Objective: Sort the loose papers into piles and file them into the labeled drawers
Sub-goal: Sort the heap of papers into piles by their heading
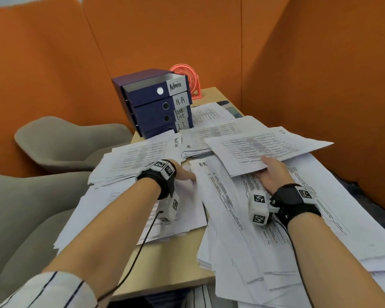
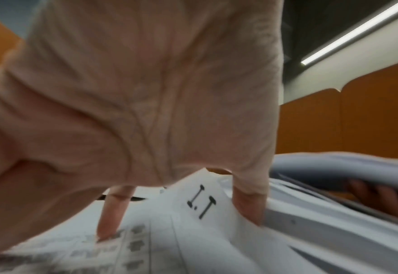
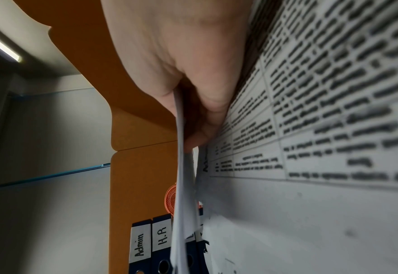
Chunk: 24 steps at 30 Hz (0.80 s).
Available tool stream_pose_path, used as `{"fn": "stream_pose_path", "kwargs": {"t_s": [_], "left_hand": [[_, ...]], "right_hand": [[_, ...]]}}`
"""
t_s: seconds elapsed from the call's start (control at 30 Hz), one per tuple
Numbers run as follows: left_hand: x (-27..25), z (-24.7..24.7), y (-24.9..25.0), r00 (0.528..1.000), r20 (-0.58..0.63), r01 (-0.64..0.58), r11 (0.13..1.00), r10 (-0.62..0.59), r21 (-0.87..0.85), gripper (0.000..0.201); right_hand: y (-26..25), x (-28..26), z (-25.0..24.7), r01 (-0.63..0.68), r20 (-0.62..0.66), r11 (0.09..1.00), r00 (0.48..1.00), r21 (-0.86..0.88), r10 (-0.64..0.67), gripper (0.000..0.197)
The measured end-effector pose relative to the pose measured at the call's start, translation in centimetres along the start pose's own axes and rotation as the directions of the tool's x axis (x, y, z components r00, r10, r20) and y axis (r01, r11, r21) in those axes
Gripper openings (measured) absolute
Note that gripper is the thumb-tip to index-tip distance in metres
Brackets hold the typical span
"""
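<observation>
The blue drawer unit (image 1: pixel 156 103) sits at the far left of the desk (image 1: pixel 165 258), and you can read all four handwritten labels top to bottom: "Admin", "H.R", "Task List", "I.T". The top Admin drawer is pulled out a bit. A few sheets carry handwritten headings too: "H.R" on a page (image 1: pixel 218 196) in the middle, "Task List" on the pile (image 1: pixel 140 156) at far left, and "I.T" on the sheet (image 2: pixel 193 213) under your left hand (image 1: pixel 183 175).

That left hand is spread, fingers (image 2: pixel 110 218) straight, tips pressing down on the I.T sheet. Your right hand (image 1: pixel 272 174) is pinching a thin stack of printed pages (image 1: pixel 267 147), thumb on top and fingers underneath, lifted off the big loose heap (image 1: pixel 298 230) on the near right.

The printed table text is way too blurry to read in any view. The heading on the lifted stack's far corner is too small to make out, and a small heading on the pile just in front of the drawers isn't legible either. A coral desk fan (image 1: pixel 187 81) is mostly hidden behind the drawers.
</observation>
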State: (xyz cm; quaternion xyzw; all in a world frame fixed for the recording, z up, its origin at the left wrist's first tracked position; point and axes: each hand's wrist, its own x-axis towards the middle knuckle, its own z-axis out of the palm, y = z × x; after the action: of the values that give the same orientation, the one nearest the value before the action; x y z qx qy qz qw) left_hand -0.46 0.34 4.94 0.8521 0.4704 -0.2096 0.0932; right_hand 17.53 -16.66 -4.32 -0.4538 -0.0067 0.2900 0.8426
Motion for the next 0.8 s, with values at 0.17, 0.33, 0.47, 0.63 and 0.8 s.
{"fn": "stream_pose_path", "kwargs": {"t_s": [0.17, 0.33, 0.47, 0.63, 0.8], "left_hand": [[-1.3, 2.1, 0.9, 0.993, -0.049, -0.108, 0.993, 0.111, 0.052, 0.065], [-1.5, 3.0, 1.4, 0.990, -0.038, -0.135, 0.991, 0.134, -0.024, 0.041], [-2.4, 1.7, 0.7, 0.988, -0.012, -0.151, 0.988, 0.151, 0.018, 0.034], [-2.3, -0.2, -3.8, 1.000, 0.029, -0.004, 0.999, 0.003, 0.041, 0.033], [-2.5, 1.1, -3.8, 1.000, -0.022, 0.005, 0.999, -0.005, -0.041, 0.082]], "right_hand": [[0.0, -0.6, 0.1, -0.006, 0.014, 0.996, 1.000, 0.092, 0.005, 0.020], [-0.1, -0.9, 0.3, 0.003, 0.005, 0.996, 1.000, 0.090, -0.004, 0.014], [0.0, -1.0, 0.3, 0.003, -0.002, 0.995, 1.000, 0.103, -0.003, 0.016], [-0.1, -1.0, 0.4, -0.001, -0.012, 0.994, 1.000, 0.108, 0.002, 0.017], [-0.2, -1.1, 0.5, 0.001, -0.010, 0.998, 1.000, 0.067, 0.000, 0.015]]}}
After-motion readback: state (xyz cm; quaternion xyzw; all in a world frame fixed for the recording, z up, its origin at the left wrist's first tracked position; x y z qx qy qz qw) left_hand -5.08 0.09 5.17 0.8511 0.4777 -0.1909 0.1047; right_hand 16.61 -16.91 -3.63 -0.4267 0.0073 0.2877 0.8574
